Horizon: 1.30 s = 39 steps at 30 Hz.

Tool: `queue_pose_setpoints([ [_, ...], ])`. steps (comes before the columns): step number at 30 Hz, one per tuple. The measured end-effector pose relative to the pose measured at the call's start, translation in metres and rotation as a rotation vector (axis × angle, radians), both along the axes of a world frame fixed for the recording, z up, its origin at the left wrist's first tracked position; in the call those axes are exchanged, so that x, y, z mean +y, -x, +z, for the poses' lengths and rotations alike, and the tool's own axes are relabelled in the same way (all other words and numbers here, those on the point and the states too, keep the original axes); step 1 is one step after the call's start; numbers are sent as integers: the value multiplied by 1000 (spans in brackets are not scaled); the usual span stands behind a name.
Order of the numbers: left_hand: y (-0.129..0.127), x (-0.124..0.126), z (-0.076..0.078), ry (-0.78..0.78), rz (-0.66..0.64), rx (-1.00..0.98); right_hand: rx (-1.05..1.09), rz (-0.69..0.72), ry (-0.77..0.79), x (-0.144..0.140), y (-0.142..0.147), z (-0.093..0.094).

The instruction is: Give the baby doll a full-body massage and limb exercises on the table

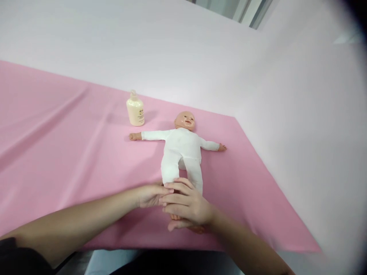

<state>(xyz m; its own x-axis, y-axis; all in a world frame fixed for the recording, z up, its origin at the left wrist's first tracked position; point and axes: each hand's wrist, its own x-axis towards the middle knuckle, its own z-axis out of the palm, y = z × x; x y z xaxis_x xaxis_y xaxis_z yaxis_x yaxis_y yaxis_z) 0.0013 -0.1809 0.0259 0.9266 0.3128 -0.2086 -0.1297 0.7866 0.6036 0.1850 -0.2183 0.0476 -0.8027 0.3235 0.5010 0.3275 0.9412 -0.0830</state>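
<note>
A baby doll [181, 149] in a white suit lies face up on the pink cloth [71, 152], arms spread, head pointing away from me. My left hand [149, 195] and my right hand [187, 206] meet over the doll's lower legs and feet. The right hand lies on top and covers the feet; only a bit of a bare foot shows under it. The left hand's fingers reach in under the right hand at the doll's left leg. How firmly either hand grips the legs is hidden.
A cream pump bottle [135, 110] stands upright behind the doll's outstretched arm. The pink cloth ends at a near edge [200, 250] close to my body and at a slanted right edge. Pale walls rise behind and to the right.
</note>
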Motion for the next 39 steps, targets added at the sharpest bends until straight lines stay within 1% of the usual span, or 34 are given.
queue_pose_setpoints([
  [2, 1, -1, -2, -9, 7, 31, -5, 38, 12, 2, -3, 0],
  [5, 1, 0, 0, -32, -68, 47, 8, 48, 48, 6, -5, 1],
  [8, 0, 1, 5, -9, -131, 49, 144, 24, 83, 7, -4, 4],
  [11, 0, 1, 7, 43, -90, 20, 292, -18, 108, 6, -4, 10],
  [13, 0, 2, 6, 70, -43, -31, 315, -121, 140, 6, -5, 13],
  [14, 0, 2, 5, 86, -15, -57, 318, -205, 167, 6, -6, 14],
  [16, 0, 4, 3, 120, 41, -82, 338, -417, 251, 8, -7, 13],
  [18, 0, 7, 2, 117, 72, -74, 388, -624, 347, 13, -8, 6],
  [20, 0, 9, 3, 64, 62, -23, 438, -766, 416, 20, -10, -3],
  [21, 0, 10, 4, 32, 48, 22, 448, -812, 438, 23, -12, -9],
  [24, 1, 10, 7, -35, 25, 180, 408, -893, 450, 32, -19, -26],
  [27, 1, 10, 7, -79, 44, 246, 386, -912, 383, 37, -25, -35],
  [29, -1, 10, 7, -97, 95, 231, 394, -904, 298, 38, -25, -36],
  [31, -4, 11, 8, -81, 189, 220, 408, -904, 252, 39, -25, -34],
  [33, -7, 14, 9, -42, 306, 246, 418, -912, 277, 38, -24, -30],
  [36, -10, 18, 12, -15, 469, 350, 473, -893, 323, 39, -25, -25],
  [38, -11, 19, 13, -65, 560, 388, 535, -863, 317, 39, -26, -24],
  [39, -11, 18, 13, -116, 612, 396, 558, -853, 317, 40, -27, -23],
])
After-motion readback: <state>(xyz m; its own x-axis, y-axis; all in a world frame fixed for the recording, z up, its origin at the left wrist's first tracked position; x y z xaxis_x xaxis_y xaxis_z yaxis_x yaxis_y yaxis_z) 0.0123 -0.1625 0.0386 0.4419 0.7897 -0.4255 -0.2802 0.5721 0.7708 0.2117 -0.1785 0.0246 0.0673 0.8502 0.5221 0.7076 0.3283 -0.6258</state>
